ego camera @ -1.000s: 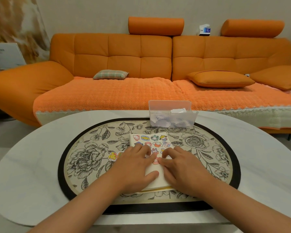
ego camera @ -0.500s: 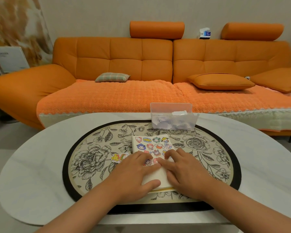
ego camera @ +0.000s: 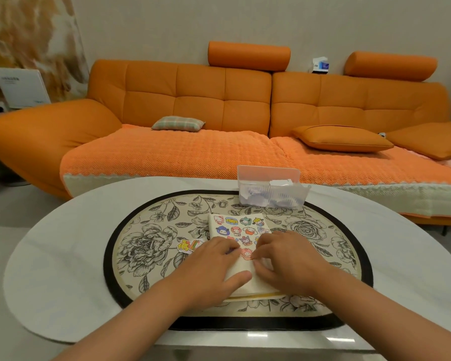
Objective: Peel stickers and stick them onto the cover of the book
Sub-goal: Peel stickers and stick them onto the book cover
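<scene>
A cream-covered book lies on the floral mat, its far half carrying several cartoon stickers. My left hand rests flat on the book's left side, thumb stretched across the cover. My right hand rests on the right side, fingertips pressing a pink sticker at the cover's middle. Loose stickers lie on the mat just left of the book, beside my left hand.
The oval floral mat with a black rim lies on a white oval table. A clear plastic box with paper scraps stands behind the book. An orange sofa fills the background.
The camera tilted up a little, so the scene sits lower in view. Both hands stay on the book, the fingertips shifting slightly over the pink sticker.
</scene>
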Demonstrator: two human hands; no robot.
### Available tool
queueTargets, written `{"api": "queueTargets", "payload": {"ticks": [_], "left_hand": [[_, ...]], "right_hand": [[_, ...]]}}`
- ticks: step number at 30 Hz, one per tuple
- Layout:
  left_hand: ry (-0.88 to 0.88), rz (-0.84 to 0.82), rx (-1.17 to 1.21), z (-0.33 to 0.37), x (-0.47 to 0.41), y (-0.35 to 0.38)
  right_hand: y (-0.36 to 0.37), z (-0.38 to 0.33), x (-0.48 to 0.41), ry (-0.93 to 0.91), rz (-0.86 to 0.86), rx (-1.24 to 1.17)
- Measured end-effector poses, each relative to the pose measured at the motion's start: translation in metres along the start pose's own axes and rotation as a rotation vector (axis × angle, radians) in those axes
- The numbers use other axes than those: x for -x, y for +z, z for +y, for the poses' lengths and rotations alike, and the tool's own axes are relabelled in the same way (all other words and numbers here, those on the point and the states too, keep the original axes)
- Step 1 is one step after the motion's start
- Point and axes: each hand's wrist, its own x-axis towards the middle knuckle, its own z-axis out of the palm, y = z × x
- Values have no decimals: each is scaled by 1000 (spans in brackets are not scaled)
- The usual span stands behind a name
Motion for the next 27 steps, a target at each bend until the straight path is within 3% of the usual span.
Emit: {"api": "queueTargets", "payload": {"ticks": [3,5,9,13,21,27], "left_hand": [[-30,33,265,-11,3,-6],[-67,112,319,-24,6,-17],[-183,221,199,-61,14,-38],[-265,142,7,-88,19,-41],[-238,28,-42,-93,12,-34],[-253,10,-35,-93,10,-32]], "right_hand": [[-2,-8,-18,66,30,-77],[-3,-17,-32,90,28,-112],[-1,-36,-58,70,29,-172],[7,-56,-82,36,11,-184],[22,-68,-107,-39,-103,-40],[21,-68,-107,-137,-92,105]]}}
